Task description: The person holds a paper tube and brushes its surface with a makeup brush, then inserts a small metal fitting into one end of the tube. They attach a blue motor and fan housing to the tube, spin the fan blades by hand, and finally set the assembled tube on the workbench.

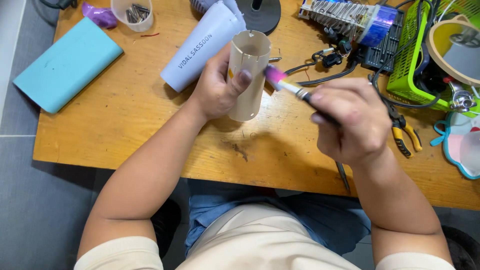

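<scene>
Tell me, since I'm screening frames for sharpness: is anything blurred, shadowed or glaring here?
Head view: even, soft light; the left hand and beige tube are sharp; the pink brush tip in the right hand is slightly smeared; arms cast soft shadows on the wooden table; mild glare on the shiny coil part.

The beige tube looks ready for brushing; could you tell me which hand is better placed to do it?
Probably the right hand: it grips the brush, whose pink bristles sit beside the tube. The left hand is wrapped around the tube, steadying it.
</scene>
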